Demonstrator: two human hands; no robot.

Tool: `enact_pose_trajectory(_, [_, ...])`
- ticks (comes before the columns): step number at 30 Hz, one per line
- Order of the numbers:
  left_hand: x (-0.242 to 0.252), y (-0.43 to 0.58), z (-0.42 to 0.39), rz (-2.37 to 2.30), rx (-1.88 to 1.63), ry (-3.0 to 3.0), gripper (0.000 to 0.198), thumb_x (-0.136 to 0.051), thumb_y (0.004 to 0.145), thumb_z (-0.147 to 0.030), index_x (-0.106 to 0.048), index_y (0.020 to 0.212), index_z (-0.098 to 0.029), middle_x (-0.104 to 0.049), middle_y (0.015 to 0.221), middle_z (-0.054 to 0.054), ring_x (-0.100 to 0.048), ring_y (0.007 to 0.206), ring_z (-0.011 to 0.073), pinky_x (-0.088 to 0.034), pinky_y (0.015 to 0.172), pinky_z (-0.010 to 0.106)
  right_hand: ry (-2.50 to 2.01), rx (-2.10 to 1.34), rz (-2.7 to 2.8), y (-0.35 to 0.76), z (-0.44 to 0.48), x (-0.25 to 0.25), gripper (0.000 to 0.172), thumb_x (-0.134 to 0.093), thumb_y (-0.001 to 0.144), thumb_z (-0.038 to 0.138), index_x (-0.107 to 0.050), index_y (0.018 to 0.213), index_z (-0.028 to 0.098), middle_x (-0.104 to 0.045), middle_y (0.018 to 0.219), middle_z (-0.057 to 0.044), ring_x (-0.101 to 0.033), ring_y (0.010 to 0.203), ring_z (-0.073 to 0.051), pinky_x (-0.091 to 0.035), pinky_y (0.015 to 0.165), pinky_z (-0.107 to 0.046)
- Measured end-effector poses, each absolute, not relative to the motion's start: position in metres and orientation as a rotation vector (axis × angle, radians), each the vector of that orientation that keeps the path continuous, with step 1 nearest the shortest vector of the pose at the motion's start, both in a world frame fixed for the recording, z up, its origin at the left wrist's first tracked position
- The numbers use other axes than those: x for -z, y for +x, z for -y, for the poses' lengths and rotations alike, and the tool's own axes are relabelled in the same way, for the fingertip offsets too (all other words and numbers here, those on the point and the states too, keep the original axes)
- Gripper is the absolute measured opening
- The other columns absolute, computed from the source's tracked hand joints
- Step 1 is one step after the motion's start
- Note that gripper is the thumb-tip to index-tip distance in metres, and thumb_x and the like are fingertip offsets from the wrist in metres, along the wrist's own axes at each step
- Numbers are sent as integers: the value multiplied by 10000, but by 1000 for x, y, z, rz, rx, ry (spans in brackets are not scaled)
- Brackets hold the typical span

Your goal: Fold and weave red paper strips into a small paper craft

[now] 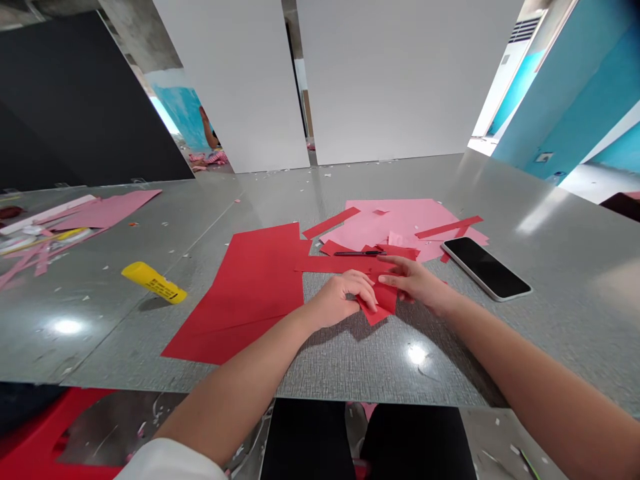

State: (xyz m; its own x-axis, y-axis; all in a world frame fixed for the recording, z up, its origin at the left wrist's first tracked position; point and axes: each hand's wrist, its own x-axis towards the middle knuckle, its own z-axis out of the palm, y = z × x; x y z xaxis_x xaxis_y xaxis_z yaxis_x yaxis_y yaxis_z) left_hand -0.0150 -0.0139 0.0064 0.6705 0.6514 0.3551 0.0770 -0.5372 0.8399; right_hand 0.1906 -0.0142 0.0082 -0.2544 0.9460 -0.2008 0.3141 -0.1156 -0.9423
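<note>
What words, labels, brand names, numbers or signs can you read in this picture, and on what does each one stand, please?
No text can be read with certainty.
Black print on the label of the yellow glue stick: too small and blurred to read.
The dark screen of the phone shows no text.

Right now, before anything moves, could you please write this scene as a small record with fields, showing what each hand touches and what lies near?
left hand: left hand, fingers on a red paper scrap
right hand: right hand, fingers on the same scrap
beside hands: large red paper sheet
beyond hands: black pen on red paper; pink paper sheet
right side: smartphone, screen up
left side: yellow glue stick
surface: grey table
</note>
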Motion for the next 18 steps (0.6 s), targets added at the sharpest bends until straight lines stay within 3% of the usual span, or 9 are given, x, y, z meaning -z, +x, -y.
enact_pose_trajectory(4, [-10, -22, 11, -619, -748, 2207, 275, -489, 689, 33, -654, 660, -185, -650, 771, 22, -538, 920, 157, -454, 834, 322, -1423, -1338, 1594, 197, 8, -3, 511, -661, 686, 330, -557, 1168, 196, -497, 627, 35, -415, 485, -68, -326, 382, -199])
enact_pose_trajectory(8, [-14, -26, 12, -787, -513, 2521, 434, -415, 647, 59, -668, 889, -198, -646, 797, 9, -523, 850, 157, -439, 819, 330, -1580, -1170, 1542, 202, 5, -1, 410, -640, 679, 311, -610, 1068, 184, -593, 735, -19, -483, 543, -102, -418, 419, -237])
enact_pose_trajectory(12, [-9, -17, 18, -968, -384, 2728, 328, -416, 814, -114, -629, 1056, -172, -610, 789, 43, -511, 774, 172, -443, 774, 348, -1688, -1031, 1582, 202, 4, 0, 219, -615, 675, 394, -617, 756, 190, -596, 663, -11, -516, 513, -120, -421, 415, -251])
enact_pose_trajectory(18, [6, 1, 22, -1235, -322, 2830, 322, -335, 914, -228, -629, 974, -112, -565, 799, 84, -498, 811, 190, -443, 754, 325, -1873, -695, 1860, 206, 4, 0, 313, -520, 735, 440, -475, 546, 194, -499, 469, 24, -469, 437, -114, -319, 445, -251])
